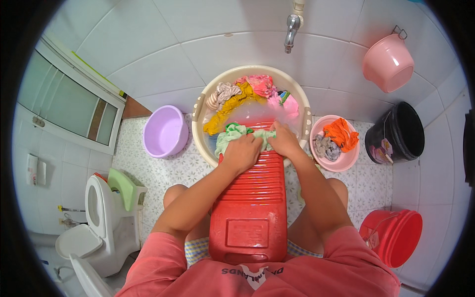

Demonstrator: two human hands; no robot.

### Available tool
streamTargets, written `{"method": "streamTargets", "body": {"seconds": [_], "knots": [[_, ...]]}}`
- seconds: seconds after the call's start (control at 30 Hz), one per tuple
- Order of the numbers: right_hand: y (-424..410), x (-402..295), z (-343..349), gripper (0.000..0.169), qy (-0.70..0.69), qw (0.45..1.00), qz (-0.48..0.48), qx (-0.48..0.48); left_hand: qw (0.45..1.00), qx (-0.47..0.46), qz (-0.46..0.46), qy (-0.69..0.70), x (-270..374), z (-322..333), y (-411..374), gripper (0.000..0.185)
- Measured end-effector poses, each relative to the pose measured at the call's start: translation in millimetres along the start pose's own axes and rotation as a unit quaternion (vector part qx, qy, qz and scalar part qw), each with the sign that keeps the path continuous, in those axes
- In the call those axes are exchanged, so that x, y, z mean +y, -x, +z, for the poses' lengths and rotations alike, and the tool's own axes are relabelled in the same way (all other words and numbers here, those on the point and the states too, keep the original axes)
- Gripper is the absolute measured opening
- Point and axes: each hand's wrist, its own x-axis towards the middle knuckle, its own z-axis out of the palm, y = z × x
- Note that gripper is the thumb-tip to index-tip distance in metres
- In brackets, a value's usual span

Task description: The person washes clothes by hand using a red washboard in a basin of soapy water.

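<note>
A red plastic washboard [248, 208] leans from my lap down into a large cream washtub [253, 69] of cloudy water. Across its ridges lies a wet light-green cloth [231, 138]. My left hand [243, 153] is closed on the cloth's middle, knuckles up. Gripping the cloth's right end is my right hand [285, 139], near the tub's right side. Beyond the hands, a mustard-yellow garment [237, 102], a striped beige cloth [223, 94], a coral-pink patterned cloth [261, 85] and a bright pink cloth [288, 105] are heaped along the tub's far wall.
A purple basin [166, 131] stands left of the tub. To the right are a pink basin [323, 166] holding orange and grey clothes, a black bucket [389, 133] and a red bucket [393, 237]. A metal tap [292, 33] juts from the wall; a toilet [111, 230] is at left.
</note>
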Motion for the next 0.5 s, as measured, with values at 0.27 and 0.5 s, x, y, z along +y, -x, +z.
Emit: {"method": "streamTargets", "body": {"seconds": [0.27,0.5], "knots": [[13.3,-10.1,-10.4,0.020,-0.042,0.990,-0.063,-0.123,0.997,-0.010,0.071,0.017,24.2,-39.7,47.7,0.018],[15.1,-4.8,-4.4,0.028,0.006,0.999,-0.051,0.011,0.995,0.009,-0.047,-0.092,-13.2,33.1,-28.3,0.020]]}}
